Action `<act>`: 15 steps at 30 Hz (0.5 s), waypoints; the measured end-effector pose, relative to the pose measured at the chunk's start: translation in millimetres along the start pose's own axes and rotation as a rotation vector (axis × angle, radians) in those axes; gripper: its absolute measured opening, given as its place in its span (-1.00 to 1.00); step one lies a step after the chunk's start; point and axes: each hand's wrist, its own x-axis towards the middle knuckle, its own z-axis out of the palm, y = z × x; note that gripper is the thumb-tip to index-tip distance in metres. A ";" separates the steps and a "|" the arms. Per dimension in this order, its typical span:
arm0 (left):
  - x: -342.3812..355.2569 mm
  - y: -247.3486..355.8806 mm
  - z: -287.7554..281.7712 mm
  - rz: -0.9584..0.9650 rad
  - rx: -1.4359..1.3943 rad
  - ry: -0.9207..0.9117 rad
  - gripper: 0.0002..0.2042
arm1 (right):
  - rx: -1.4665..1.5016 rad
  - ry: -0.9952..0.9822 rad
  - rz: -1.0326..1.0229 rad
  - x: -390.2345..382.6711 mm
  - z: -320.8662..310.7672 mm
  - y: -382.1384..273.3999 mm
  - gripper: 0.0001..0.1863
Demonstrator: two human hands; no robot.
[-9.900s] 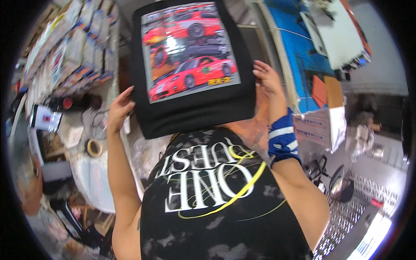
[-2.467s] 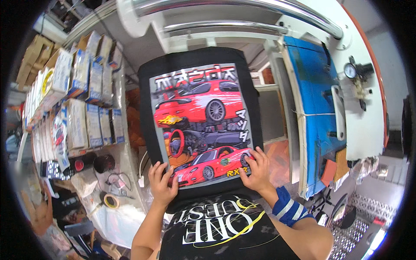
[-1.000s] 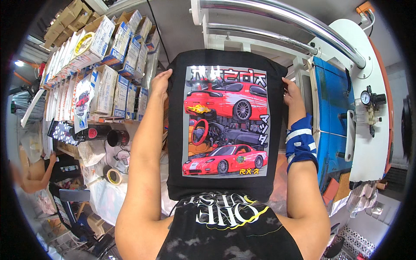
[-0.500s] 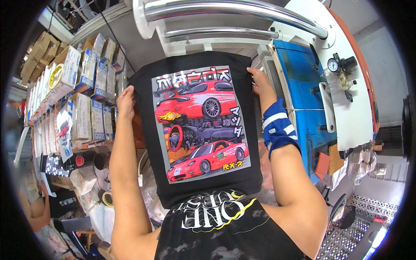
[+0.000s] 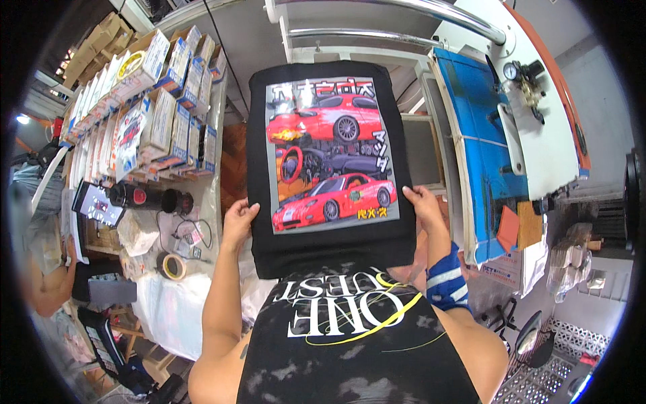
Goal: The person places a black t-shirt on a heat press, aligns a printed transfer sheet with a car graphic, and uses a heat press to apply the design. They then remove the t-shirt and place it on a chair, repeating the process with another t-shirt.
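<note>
A black cloth garment [image 5: 333, 168] lies spread out directly in front of the person, its near edge against the person's torso. A large rectangular print [image 5: 334, 153] of red cars on a grey ground covers most of its middle. The cloth looks flat, as if over a board, but any support is hidden.

The left hand [image 5: 237, 223] touches the left edge toward the near end, fingers half curled; the right hand [image 5: 425, 210] is at the right edge, almost opposite. Whether they pinch the cloth or only rest against it, I cannot tell.

For handling the cloth well, an even, light outward pull from both sides should suit best: a stronger tug on one side could skew the print, and the soft folds at the near end would want smoothing. Fingers are better off the printed area.

To the right stands a flat blue panel [image 5: 479, 151] on a white machine with a round pressure gauge [image 5: 511, 70]; a chrome bar [image 5: 464, 20] crosses the far side. To the left, white-and-blue cardboard boxes [image 5: 176, 128] are stacked beyond a tan tape roll [image 5: 173, 266].
</note>
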 end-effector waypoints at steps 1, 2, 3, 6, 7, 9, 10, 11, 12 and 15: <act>-2.9 0.4 -2.1 0.037 0.012 -0.008 -0.76 | 0.126 -0.068 0.021 -1.3 -6.3 2.2 -0.63; -5.7 2.8 -2.2 0.037 -0.028 -0.026 -0.81 | 0.226 -0.105 0.052 -1.1 -9.2 1.9 -0.73; -7.1 0.9 -9.1 0.024 -0.004 -0.029 -0.82 | 0.238 -0.121 0.057 -1.6 -12.6 1.6 -0.74; -13.5 -1.4 -18.0 -0.033 -0.036 -0.049 -0.85 | 0.234 -0.144 0.055 4.3 -31.0 11.0 -0.84; -20.4 2.4 -18.7 0.003 -0.034 -0.056 -0.81 | 0.171 -0.159 0.003 5.4 -34.9 13.4 -0.86; -41.9 21.3 -10.1 0.012 0.031 -0.055 -0.69 | 0.279 -0.120 -0.070 1.7 -38.8 22.2 -0.80; -44.8 10.0 -25.9 0.004 0.004 -0.045 -0.64 | 0.292 -0.042 -0.060 -8.6 -27.0 12.4 -0.75; -42.7 9.0 -29.0 -0.002 0.011 -0.039 -0.63 | 0.248 -0.022 -0.029 -5.1 -34.5 16.6 -0.71; -42.4 6.2 -30.9 -0.007 0.019 -0.037 -0.63 | 0.254 -0.019 -0.045 -3.7 -38.1 25.0 -0.68; -42.2 8.2 -27.6 0.034 0.066 -0.039 -0.58 | 0.204 0.026 -0.141 0.8 -39.5 39.9 -0.59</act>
